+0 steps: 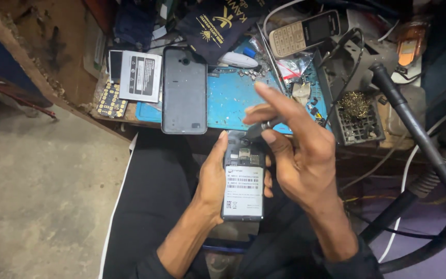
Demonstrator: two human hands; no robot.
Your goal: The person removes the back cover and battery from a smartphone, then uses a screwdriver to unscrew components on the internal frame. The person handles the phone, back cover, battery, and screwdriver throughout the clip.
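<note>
two hands over the lap: left hand (213,178) cradles opened phone (243,183), right hand (295,155) pinches small tool (259,129) at its top edge; best kept steady, light pressure.

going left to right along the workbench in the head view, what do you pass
Gold-dotted keypad board → white-labelled battery → dark phone back cover → blue work mat → grey keypad phone → brass wool tip cleaner → thick black hose.
</note>
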